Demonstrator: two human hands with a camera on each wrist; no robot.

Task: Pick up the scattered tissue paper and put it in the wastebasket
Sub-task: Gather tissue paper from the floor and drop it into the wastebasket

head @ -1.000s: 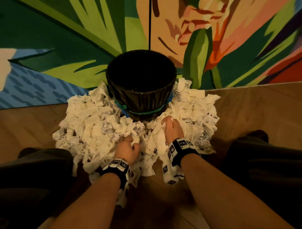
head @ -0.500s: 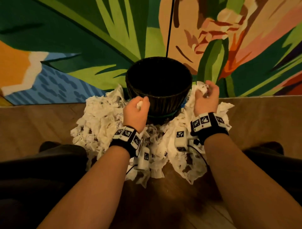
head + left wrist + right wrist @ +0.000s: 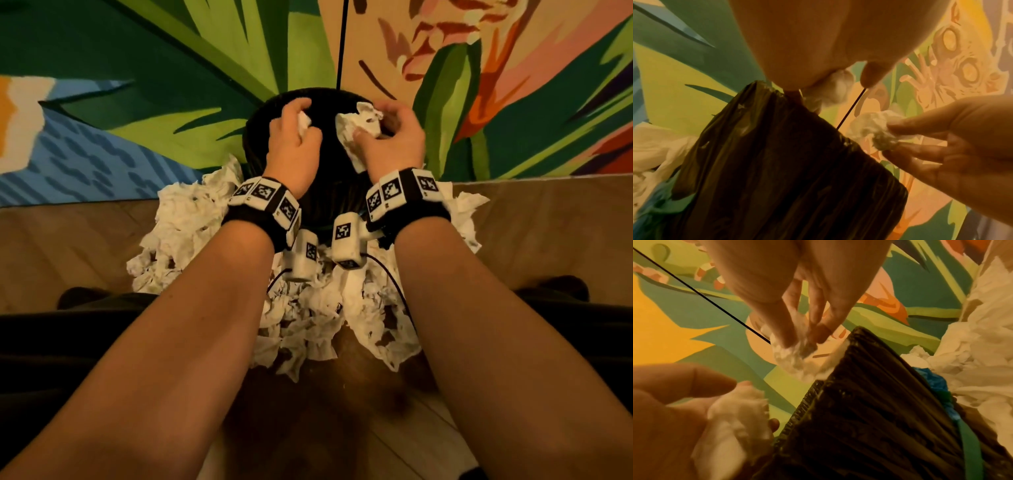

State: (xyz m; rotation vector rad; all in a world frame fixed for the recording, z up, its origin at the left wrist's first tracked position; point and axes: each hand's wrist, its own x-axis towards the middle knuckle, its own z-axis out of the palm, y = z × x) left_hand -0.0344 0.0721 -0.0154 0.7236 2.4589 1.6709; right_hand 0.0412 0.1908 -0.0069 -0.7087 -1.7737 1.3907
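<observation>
Over the mouth of the black-lined wastebasket (image 3: 255, 144), at our twelve o'clock, we found our left hand (image 3: 293, 144) curled round a tissue wad (image 3: 303, 122) and our right hand (image 3: 394, 137) pinching a larger tissue clump (image 3: 356, 132), with scattered tissue paper (image 3: 185, 222) ringing its base.

We are reaching both bare forearms forward, side by side, each wrist wrapped in a dark band. Our left hand (image 3: 294, 144) is curling its fingers (image 3: 872, 76) into a loose fist, knuckles up, and is pinching something small and white against the palm. Our right hand (image 3: 390, 137) is holding level with it, just beside it and not touching, wrist bent slightly inward. Its fingertips (image 3: 786, 337) are pointing down and closing together with the thumb on a white wad. In the right wrist view, our left hand (image 3: 674, 410) is showing palm side toward the lens.
</observation>
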